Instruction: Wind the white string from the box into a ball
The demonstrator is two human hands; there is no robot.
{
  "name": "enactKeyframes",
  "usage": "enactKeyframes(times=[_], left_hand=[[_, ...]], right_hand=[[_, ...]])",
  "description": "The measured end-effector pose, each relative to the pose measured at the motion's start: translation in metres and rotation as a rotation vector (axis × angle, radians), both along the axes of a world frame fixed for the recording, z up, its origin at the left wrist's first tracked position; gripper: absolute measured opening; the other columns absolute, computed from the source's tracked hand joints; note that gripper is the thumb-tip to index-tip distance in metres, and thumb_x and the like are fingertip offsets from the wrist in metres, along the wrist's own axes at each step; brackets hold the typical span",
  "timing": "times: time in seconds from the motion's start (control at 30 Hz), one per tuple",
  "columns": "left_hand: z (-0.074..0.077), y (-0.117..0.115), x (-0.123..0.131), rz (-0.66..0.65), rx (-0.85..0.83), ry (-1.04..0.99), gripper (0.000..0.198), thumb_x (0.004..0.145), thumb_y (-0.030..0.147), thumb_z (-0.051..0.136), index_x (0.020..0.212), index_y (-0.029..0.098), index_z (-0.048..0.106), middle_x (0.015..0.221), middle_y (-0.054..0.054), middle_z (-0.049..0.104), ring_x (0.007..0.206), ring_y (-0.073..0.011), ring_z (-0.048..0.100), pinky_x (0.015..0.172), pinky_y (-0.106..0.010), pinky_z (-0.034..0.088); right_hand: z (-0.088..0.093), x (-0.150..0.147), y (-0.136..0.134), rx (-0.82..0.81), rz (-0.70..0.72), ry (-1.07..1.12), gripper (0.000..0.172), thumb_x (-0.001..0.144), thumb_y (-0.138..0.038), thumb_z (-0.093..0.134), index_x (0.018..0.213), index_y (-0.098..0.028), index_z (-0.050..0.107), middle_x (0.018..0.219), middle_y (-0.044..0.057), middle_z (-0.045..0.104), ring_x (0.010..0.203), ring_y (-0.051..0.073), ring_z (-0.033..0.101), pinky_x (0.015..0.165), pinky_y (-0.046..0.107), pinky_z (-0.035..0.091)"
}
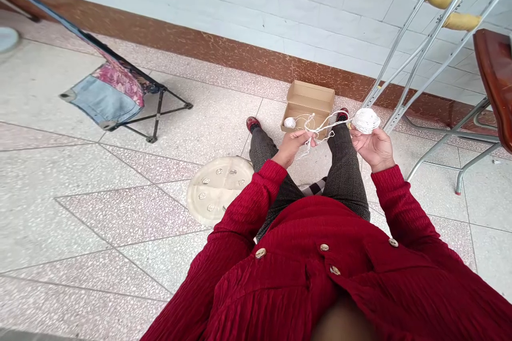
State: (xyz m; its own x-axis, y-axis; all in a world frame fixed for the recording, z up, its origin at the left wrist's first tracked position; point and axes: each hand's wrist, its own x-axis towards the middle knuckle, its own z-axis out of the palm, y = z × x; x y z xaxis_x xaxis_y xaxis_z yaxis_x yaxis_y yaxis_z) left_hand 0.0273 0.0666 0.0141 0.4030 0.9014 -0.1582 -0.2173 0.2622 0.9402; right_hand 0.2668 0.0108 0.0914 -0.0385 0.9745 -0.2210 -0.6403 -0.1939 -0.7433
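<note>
My left hand [295, 145] pinches a loose tangle of white yarn [316, 130] between thumb and fingers. On the right, my right hand [373, 146] is turned palm up and holds a ball of white yarn [366, 120] on its fingers. Strands run from the ball across to the tangle at my left hand. Beyond the hands, an open cardboard box [311, 97] sits on the floor between my feet, with a smaller white yarn ball [289, 122] inside it near its left side.
A round cream stool [218, 189] stands left of my legs. Farther left is a folding chair [108, 93]. Metal crutches [424, 45] with yellow grips lean at the tiled wall on the right, beside a brown chair [496, 80] with metal legs.
</note>
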Motion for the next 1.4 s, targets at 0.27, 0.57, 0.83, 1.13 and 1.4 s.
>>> enactKeyframes(times=[0.27,0.57,0.83,1.13,1.4], left_hand=[[-0.01,0.02,-0.027,0.375,-0.102,-0.061,0.039,0.07,0.049,0.082,0.088,0.016,0.072,0.085,-0.006,0.074,0.085,-0.0181,0.072,0.087,-0.032,0.052],[0.01,0.018,-0.056,0.307,-0.167,-0.268,0.026,0.073,0.037,0.085,0.079,0.017,0.069,0.062,0.001,0.062,0.067,-0.0144,0.066,0.09,-0.038,0.056],[0.017,0.02,-0.103,0.32,-0.144,-0.272,0.016,0.081,0.028,0.08,0.082,0.017,0.069,0.064,0.002,0.06,0.065,-0.0118,0.06,0.09,-0.037,0.054],[0.003,0.068,-0.162,0.564,0.002,-0.112,0.036,0.07,0.052,0.087,0.081,0.026,0.065,0.069,0.001,0.068,0.102,-0.0205,0.068,0.1,-0.039,0.045],[-0.001,0.137,-0.166,0.46,0.187,0.142,0.051,0.072,0.066,0.078,0.069,0.017,0.061,0.061,0.0,0.066,0.1,-0.0174,0.069,0.095,-0.035,0.039]], right_hand=[[-0.026,0.004,-0.002,-0.068,-0.077,0.04,0.042,0.068,-0.032,0.077,0.107,-0.024,0.062,0.095,0.003,0.068,0.074,0.015,0.058,0.059,0.025,0.058],[-0.034,0.022,0.002,-0.097,-0.174,0.105,0.037,0.07,-0.027,0.076,0.103,-0.024,0.06,0.094,0.002,0.069,0.077,0.013,0.062,0.06,0.022,0.059],[-0.028,0.06,0.008,-0.09,-0.373,0.087,0.026,0.079,-0.026,0.069,0.103,-0.024,0.059,0.096,0.003,0.068,0.081,0.015,0.065,0.059,0.024,0.06],[-0.002,0.09,0.009,-0.03,-0.466,0.121,0.022,0.083,-0.023,0.062,0.105,-0.022,0.06,0.101,0.006,0.065,0.078,0.013,0.064,0.056,0.02,0.059],[0.028,0.065,0.001,0.065,-0.344,0.065,0.033,0.075,-0.017,0.067,0.107,-0.022,0.061,0.099,0.005,0.068,0.076,0.013,0.062,0.058,0.021,0.059]])
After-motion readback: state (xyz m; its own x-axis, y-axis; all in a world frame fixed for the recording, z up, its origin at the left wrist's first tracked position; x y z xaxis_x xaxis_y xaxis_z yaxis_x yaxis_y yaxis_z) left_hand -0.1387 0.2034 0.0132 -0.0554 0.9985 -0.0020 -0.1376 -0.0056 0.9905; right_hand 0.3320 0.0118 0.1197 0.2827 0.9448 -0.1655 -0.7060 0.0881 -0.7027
